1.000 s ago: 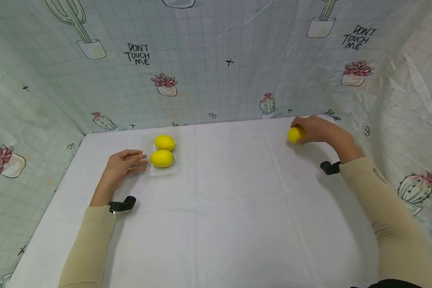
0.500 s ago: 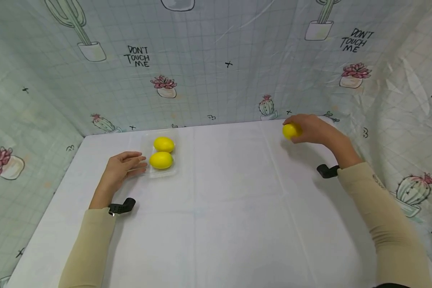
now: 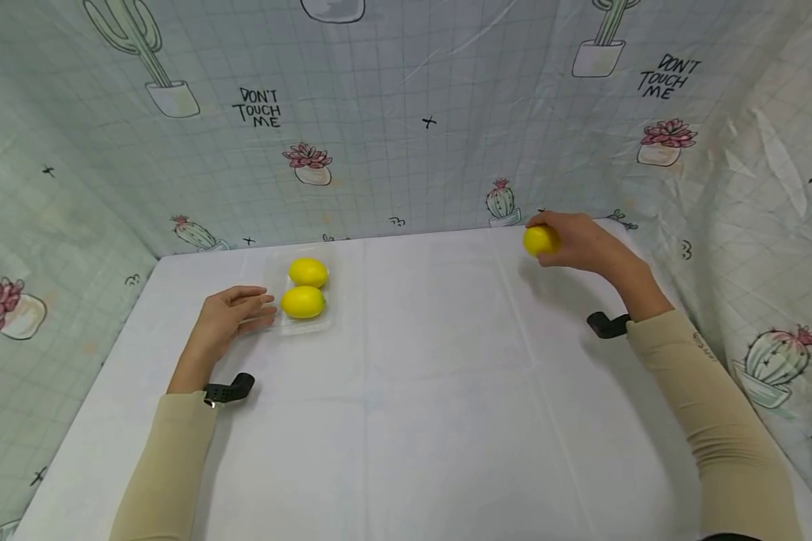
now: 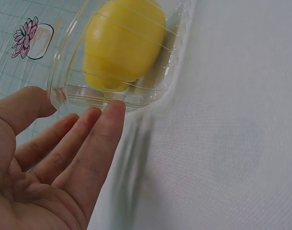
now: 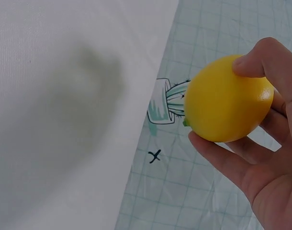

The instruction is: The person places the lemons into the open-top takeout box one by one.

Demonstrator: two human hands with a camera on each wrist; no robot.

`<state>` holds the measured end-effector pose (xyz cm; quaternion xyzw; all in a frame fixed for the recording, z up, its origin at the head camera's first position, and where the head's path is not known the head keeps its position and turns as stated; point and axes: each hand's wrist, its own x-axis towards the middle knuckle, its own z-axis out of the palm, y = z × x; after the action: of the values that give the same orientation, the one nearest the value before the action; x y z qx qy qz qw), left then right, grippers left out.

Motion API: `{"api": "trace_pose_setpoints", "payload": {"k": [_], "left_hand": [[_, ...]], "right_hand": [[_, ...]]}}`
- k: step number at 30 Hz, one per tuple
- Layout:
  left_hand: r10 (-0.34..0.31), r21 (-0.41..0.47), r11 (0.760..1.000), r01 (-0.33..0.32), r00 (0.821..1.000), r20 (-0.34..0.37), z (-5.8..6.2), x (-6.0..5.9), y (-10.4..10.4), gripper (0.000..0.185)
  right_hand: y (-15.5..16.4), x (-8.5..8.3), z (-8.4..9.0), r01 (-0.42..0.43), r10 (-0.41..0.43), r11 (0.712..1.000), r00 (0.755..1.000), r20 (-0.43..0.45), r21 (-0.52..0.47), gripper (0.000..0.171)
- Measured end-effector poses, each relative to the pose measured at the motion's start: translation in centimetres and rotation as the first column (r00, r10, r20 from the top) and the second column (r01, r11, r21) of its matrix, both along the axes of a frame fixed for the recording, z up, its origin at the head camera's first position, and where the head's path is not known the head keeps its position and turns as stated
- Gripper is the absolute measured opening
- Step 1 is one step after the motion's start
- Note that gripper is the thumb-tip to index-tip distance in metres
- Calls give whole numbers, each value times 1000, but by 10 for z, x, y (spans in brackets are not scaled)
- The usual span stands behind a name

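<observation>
Head view shows your right hand point(image 3: 582, 242) gripping a lemon point(image 3: 540, 240) above the table's point(image 3: 433, 391) far right corner; the tray point(image 3: 271, 319) lies far left, touched by your left hand's point(image 3: 226, 319) straight fingers.

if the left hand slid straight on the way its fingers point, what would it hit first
Almost at once the clear plastic tray: the left hand lies flat on the table with its fingers at the tray's near wall. Behind that wall sits the nearer lemon of the two in the tray.
</observation>
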<state>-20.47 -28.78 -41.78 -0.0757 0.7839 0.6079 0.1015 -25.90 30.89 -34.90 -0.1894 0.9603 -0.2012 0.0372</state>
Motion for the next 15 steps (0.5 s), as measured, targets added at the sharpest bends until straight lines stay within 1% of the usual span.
{"api": "trace_pose_setpoints", "payload": {"k": [7, 15], "left_hand": [[0, 15, 1000, 0, 1000, 4, 0, 0, -1, 58], [-6, 0, 1000, 6, 1000, -3, 0, 0, -1, 59]], "right_hand": [[-2, 2, 0, 9, -10, 1000, 1000, -18, -19, 58], [-6, 4, 1, 8, -10, 999, 999, -38, -43, 60]]}}
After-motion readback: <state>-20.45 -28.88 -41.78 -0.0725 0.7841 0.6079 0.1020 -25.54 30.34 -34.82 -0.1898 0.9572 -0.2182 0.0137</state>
